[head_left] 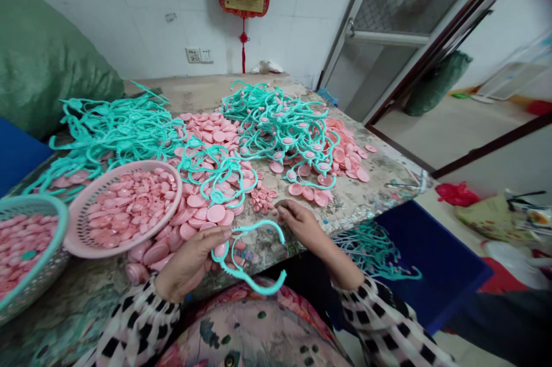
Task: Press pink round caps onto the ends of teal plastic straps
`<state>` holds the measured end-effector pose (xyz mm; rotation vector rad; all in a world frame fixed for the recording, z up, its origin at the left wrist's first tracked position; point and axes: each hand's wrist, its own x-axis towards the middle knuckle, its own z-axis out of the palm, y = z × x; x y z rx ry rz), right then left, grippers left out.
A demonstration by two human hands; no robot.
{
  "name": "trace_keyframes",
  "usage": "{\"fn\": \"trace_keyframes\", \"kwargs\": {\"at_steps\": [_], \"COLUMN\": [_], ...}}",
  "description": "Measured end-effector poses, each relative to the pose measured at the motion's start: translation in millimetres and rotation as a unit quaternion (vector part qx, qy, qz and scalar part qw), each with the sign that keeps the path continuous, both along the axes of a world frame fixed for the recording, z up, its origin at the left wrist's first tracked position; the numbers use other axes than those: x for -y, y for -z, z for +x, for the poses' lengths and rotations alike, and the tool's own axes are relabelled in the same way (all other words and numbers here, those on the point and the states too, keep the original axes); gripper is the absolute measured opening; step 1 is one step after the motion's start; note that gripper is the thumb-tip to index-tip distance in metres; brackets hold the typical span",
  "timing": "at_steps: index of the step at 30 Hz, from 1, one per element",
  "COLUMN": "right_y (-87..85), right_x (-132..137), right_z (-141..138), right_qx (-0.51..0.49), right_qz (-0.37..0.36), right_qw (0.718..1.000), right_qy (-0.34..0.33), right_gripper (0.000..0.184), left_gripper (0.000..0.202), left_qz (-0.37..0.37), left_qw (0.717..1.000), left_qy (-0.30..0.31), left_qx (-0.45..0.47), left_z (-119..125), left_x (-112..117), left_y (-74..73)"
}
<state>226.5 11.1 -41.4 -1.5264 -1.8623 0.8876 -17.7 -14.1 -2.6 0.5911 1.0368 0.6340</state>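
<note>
Fingers of L hand [190, 259] pinch a teal hook [255, 286], tips facing R hand [304, 226], its fingers bunched by tiny pink pcs [262, 200], can't tell if holding 1.

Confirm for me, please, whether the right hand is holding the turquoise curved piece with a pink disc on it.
Not quite: the left hand holds the turquoise curved piece with a pink disc on it, as the head view shows; the right hand is beside the small pink parts.
</note>
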Motion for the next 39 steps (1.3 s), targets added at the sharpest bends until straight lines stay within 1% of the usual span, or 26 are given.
{"fn": "trace_keyframes", "kwargs": {"at_steps": [1, 2, 4, 8, 11, 14, 17, 20, 23, 28, 33, 35, 38, 39], "right_y": [1.4, 2.4, 4.2, 11.0, 15.6, 12.6, 4.3, -0.1, 3.1, 10.7, 12.0, 10.9, 6.1, 3.8], "right_x": [-6.3, -11.8, -20.1, -28.3, -31.2, -28.9, -17.7, -1.7, 9.0, 7.9, 5.7, 6.3, 8.9, 10.5], "right_z": [1.0, 1.0, -2.1, -13.6, -17.9, -15.6, -9.3, -3.1, -0.7, -3.7, -6.0, -4.3, -0.1, 0.9], "right_qx": [0.062, 0.103, 0.137, 0.19, 0.207, 0.205, 0.194, 0.172, 0.149, 0.136, 0.122, 0.11, 0.082, 0.049], "right_qz": [0.033, 0.054, 0.068, 0.085, 0.087, 0.087, 0.083, 0.045, -0.002, -0.029, -0.028, -0.025, -0.016, -0.017], "right_qw": [0.997, 0.993, 0.988, 0.978, 0.974, 0.975, 0.977, 0.982, 0.984, 0.988, 0.991, 0.993, 0.996, 0.999], "right_qy": [0.018, 0.029, 0.027, 0.012, 0.009, 0.006, -0.01, -0.064, -0.095, -0.067, -0.036, -0.028, -0.002, 0.006], "right_gripper": [0.022, 0.02, 0.017, 0.015, 0.015, 0.016, 0.015, 0.012, 0.01, 0.009, 0.008, 0.008, 0.015, 0.02], "left_gripper": [0.03, 0.028, 0.026, 0.028, 0.031, 0.033, 0.032, 0.026, 0.027, 0.029, 0.032, 0.032, 0.032, 0.033], "left_qz": [0.004, 0.008, 0.017, 0.034, 0.054, 0.054, 0.046, 0.057, 0.055, 0.036, 0.049, 0.053, 0.052, 0.049], "left_qw": [1.0, 0.999, 0.995, 0.992, 0.99, 0.989, 0.986, 0.981, 0.978, 0.975, 0.98, 0.981, 0.982, 0.983], "left_qy": [-0.026, -0.053, -0.095, -0.117, -0.127, -0.139, -0.16, -0.18, -0.184, -0.201, -0.172, -0.17, -0.168, -0.162], "left_qx": [-0.004, -0.009, -0.02, -0.02, -0.01, -0.001, 0.015, 0.049, 0.078, 0.086, 0.084, 0.082, 0.071, 0.067], "left_z": [-0.2, -0.5, -1.9, -6.2, -9.0, -10.5, -11.1, -10.0, -6.6, -1.3, -3.6, -4.2, -1.5, 0.4], "left_x": [0.7, 1.1, 1.6, 2.1, 2.6, 3.3, 3.2, 1.2, -1.2, 1.6, 8.2, 9.6, 10.8, 11.3], "left_y": [1.8, 3.4, 5.6, 7.8, 8.8, 9.5, 10.1, 11.2, 12.4, 12.2, 13.8, 15.0, 16.1, 16.4]}}
